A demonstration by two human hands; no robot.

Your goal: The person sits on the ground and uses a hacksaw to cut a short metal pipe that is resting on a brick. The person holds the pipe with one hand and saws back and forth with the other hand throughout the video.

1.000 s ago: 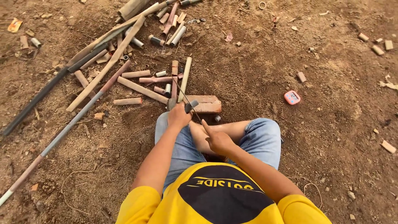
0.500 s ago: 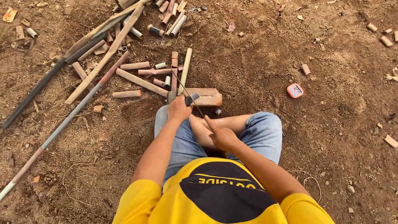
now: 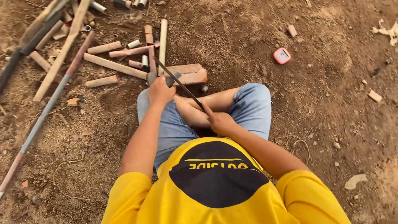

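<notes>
The short pipe piece (image 3: 171, 79) sits on the brick (image 3: 191, 73) just ahead of the knees, left hand (image 3: 161, 91) wrapped tight around it, fingers fully closed. Right hand (image 3: 222, 122) grips the hacksaw (image 3: 179, 83) handle, fingers shut, blade angling up across the piece. Risk here, I'd say: the blade runs right beside the holding hand and over a bare shin, so a skip could nick either. Scattered pipe offcuts (image 3: 114, 65) crowd the left; open dirt ground (image 3: 331, 108) to the right, small pink timer (image 3: 282, 55) well apart

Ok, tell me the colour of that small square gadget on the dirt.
Pink-red gadget with a pale face, head view.
</notes>
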